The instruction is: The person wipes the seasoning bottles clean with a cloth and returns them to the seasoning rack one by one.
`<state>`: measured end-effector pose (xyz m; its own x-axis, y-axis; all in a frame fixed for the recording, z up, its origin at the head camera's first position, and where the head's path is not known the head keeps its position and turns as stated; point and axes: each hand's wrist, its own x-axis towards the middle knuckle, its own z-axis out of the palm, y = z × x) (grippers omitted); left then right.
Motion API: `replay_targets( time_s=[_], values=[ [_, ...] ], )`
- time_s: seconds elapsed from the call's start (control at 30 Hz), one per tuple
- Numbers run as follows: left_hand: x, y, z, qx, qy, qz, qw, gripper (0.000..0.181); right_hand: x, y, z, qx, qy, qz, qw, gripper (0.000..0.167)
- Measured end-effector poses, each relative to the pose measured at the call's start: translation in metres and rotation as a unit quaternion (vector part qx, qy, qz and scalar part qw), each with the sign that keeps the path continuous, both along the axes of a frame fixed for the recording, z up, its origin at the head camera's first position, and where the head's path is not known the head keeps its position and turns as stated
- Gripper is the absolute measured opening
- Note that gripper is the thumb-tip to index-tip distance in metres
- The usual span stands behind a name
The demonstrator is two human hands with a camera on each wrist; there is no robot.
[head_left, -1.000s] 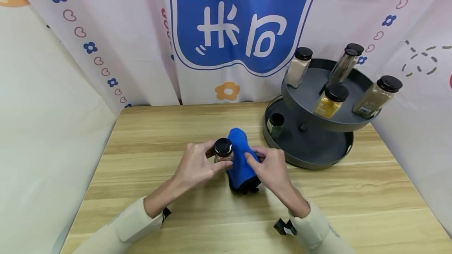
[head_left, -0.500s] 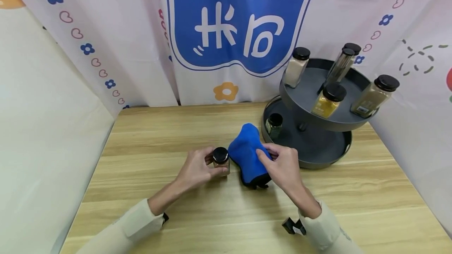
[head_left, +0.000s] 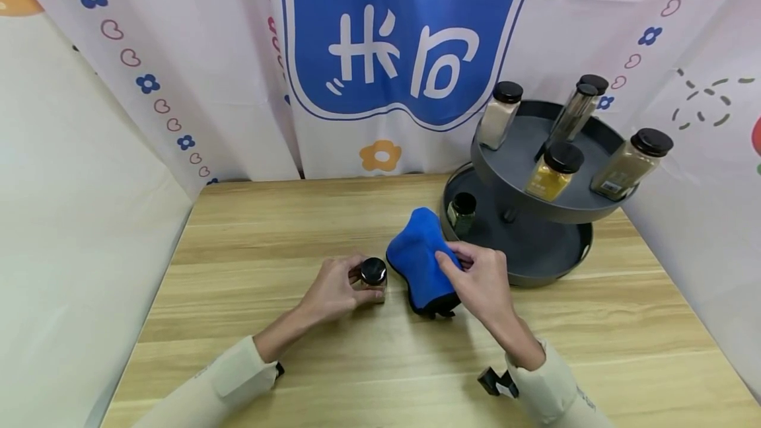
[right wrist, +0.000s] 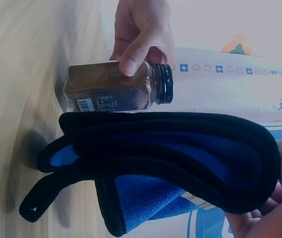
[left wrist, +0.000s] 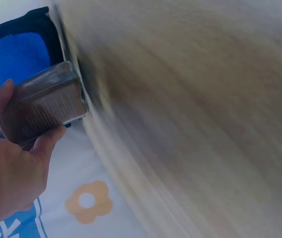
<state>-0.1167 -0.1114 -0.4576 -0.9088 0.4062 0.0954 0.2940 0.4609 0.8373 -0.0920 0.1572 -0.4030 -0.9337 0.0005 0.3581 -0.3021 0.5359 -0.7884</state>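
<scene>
My left hand (head_left: 335, 288) holds a square glass spice jar (head_left: 374, 277) with a black lid, upright at the tabletop. In the right wrist view the jar (right wrist: 108, 87) shows brown powder and a barcode label, with the thumb on its side. Whether its base touches the wood, I cannot tell. Just right of the jar, my right hand (head_left: 483, 276) pinches a blue cloth (head_left: 423, 259) by its right side. Folds, black edging and a black hanging loop (right wrist: 36, 201) show on the cloth in the right wrist view. Jar and cloth look apart in the head view.
A dark grey two-tier round rack (head_left: 549, 210) stands at the back right. Several black-lidded jars are on its upper tier, one with yellow powder (head_left: 548, 183). A small green jar (head_left: 462, 213) sits on the lower tier. A printed curtain (head_left: 250, 84) hangs behind the wooden table (head_left: 267, 216).
The cloth has come off the jar's side and moved right with my right hand. My left hand has lowered the jar toward the table, slightly nearer the front.
</scene>
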Motion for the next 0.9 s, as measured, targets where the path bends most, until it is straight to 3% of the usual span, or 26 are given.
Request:
replay_targets(
  time_s=[0.37, 0.7, 0.77, 0.9],
  values=[
    [-0.002, -0.004, -0.008, -0.019, 0.018, -0.004, 0.9996, 0.035, -0.001, 0.0, -0.002, 0.004, 0.005, 0.0, 1.0, 0.014],
    [-0.003, -0.008, -0.012, -0.037, 0.046, -0.037, 0.9976, 0.043, 0.001, 0.0, -0.003, 0.007, 0.001, 0.0, 1.0, 0.014],
    [-0.001, -0.008, -0.012, -0.049, 0.05, -0.027, 0.9972, 0.056, 0.001, 0.0, -0.002, 0.007, 0.002, 0.001, 1.0, 0.014],
    [0.008, -0.006, -0.007, -0.071, 0.031, 0.045, 0.996, 0.079, 0.001, 0.0, -0.003, 0.006, 0.003, 0.002, 1.0, 0.013]
  ],
)
